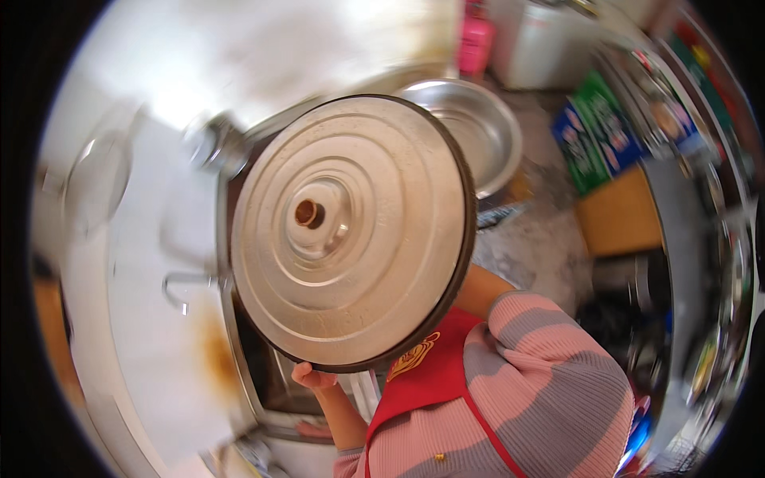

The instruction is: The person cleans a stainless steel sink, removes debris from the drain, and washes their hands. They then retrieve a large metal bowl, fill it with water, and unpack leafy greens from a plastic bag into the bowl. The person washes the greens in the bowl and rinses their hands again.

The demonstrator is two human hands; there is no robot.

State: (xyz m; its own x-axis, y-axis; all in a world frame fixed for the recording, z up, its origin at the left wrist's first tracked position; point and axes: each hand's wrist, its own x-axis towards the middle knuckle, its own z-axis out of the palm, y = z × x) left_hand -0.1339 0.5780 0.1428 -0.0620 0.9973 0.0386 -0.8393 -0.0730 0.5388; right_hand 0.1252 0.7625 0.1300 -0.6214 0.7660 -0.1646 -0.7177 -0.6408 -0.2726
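Note:
A large round metal lid (358,281) with concentric ridges, a raised centre and a small brown knob is tilted up in front of my chest. A dark band runs along its edge. My left hand (314,376) grips the lid's lower edge, with the thumb showing at the rim and the other fingers mostly hidden. My right forearm (481,290) reaches behind the lid's right side, which hides my right hand. I wear a red apron (418,382) over a pink and grey striped knit top.
Beyond the lid is a wide metal basin (478,128). A bent metal faucet (185,290) sticks out at the left. A bright pink container (475,45) stands at the back. On the right, a green and blue package (597,137) rests above a brown cardboard box (621,212).

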